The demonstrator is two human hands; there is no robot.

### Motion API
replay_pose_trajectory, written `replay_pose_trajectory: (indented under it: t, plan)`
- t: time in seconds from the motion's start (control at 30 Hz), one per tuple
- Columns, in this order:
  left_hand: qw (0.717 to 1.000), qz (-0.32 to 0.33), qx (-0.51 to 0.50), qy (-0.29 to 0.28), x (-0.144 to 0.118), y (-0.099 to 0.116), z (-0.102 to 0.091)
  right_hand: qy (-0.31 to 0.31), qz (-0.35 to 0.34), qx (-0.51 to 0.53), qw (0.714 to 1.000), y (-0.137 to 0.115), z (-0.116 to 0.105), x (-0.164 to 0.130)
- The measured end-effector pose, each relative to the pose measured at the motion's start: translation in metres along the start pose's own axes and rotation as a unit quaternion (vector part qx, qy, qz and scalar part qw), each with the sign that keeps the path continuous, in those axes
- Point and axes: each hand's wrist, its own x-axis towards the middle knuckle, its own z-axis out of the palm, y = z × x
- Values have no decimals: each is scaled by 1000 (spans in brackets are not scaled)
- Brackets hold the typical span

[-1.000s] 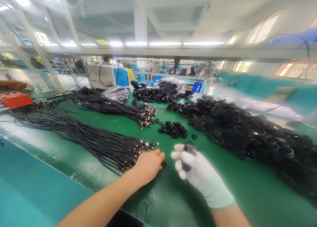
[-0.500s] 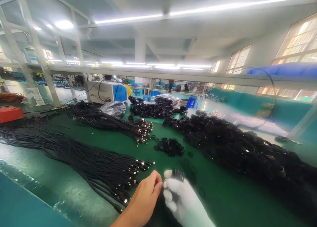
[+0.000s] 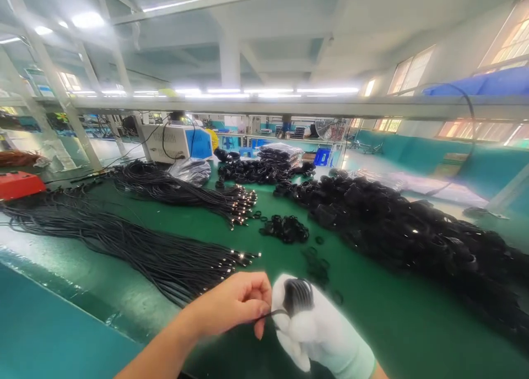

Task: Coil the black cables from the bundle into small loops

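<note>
My right hand [image 3: 320, 335], in a white glove, is closed around a wound black cable [image 3: 298, 295] whose tight loops show above the thumb. Just left of it, my bare left hand [image 3: 242, 302] is closed in a pinch on a strand of that cable running out of the glove. To the left lies a bundle of long black cables [image 3: 136, 252] with metal-tipped ends pointing at my hands. Small black rings [image 3: 285, 228] form a heap beyond my hands, with several loose ones [image 3: 317, 266] near the glove.
A large heap of black coiled cables [image 3: 392, 225] covers the right side of the green table. Another cable bundle [image 3: 194, 200] lies farther back, near a white and blue machine [image 3: 177, 142]. A red device [image 3: 20, 186] sits at the far left. A shelf rail [image 3: 264, 108] crosses above.
My left hand has turned more sideways, and a cable strand now shows between the hands. The gloved hand has rotated, showing more of the coil. The view has tilted down slightly.
</note>
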Motion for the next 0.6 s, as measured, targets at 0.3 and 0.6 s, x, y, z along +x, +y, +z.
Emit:
replay_pose_trajectory:
  t: [0.3,0.6]
  plan:
    - [932,25,360,29,-12,36,-6,197,27,-157,967,-10,3,5]
    - [956,19,283,79,0,25,-7,181,132,-255,941,-10,6,12]
